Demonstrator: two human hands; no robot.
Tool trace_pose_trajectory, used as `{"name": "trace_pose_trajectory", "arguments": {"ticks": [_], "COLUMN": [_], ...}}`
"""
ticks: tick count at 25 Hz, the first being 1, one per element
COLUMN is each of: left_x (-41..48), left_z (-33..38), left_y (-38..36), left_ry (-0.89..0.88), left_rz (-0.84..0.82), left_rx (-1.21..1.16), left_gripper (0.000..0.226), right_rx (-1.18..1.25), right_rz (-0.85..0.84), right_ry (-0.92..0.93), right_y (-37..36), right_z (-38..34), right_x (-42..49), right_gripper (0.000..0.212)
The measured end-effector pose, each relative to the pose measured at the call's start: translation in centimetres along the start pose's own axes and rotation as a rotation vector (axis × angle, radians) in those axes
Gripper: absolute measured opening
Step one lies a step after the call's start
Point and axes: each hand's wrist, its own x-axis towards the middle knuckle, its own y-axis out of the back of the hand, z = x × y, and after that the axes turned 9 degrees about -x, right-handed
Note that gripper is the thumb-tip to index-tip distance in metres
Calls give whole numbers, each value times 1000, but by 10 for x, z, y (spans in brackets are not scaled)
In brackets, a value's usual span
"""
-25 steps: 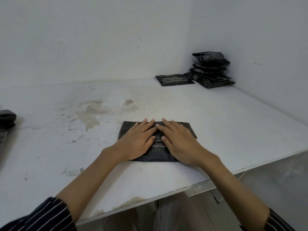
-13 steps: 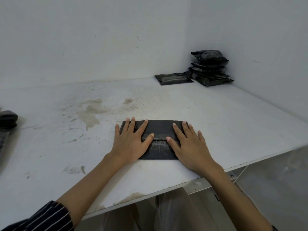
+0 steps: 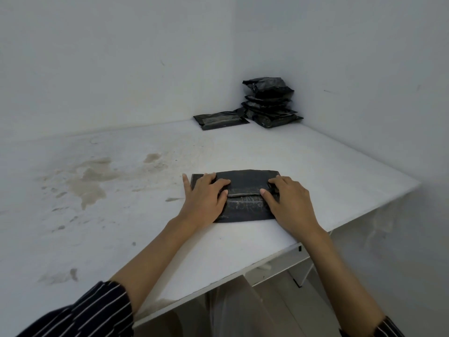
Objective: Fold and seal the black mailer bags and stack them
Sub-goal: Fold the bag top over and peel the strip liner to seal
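The left hand lies over the left end of a flat, black plastic mailer bag. Its fingers are bent across the bag's top, its thumb tip rests at the lower edge of the folded-down flap, and its little finger reaches past the bag onto the tabletop. The right hand mirrors it on the right end, with the fingers curled down onto the bag and the thumb tip at the same flap edge. I cannot tell whether either hand pinches the flap or only presses on it. The bag lies flat near the front edge of a white, rectangular table, with its flap folded toward the person and a scuffed grey band showing below the flap edge between the two thumbs. Left of the bag, brownish stains mark the tabletop. In the far corner, where two white walls meet, a stack of plump black mailer bags stands on the table. A single flat black mailer bag lies just beside the stack on its left, touching its base. Both forearms are bare, and a dark sleeve with thin white stripes shows at the lower left.
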Motion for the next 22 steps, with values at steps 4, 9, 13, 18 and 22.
{"name": "trace_pose_trajectory", "arguments": {"ticks": [4, 9, 13, 18, 22], "left_x": [25, 37, 40, 53, 63], "left_z": [27, 49, 77, 127, 168], "left_y": [-22, -36, -41, -61, -93], "left_ry": [-91, -237, -324, -452, -512], "left_rz": [21, 70, 108, -1, -168], "left_rx": [-61, -115, -189, -272, -230], "left_gripper": [35, 29, 22, 23, 33], "right_rx": [168, 380, 483, 629, 822], "right_rz": [176, 517, 630, 556, 428], "right_ry": [-89, -342, -658, -921, -925], "right_y": [12, 27, 32, 24, 17], "right_z": [35, 85, 139, 184, 197], "right_x": [5, -6, -19, -35, -42], "right_gripper": [25, 13, 13, 12, 15]}}
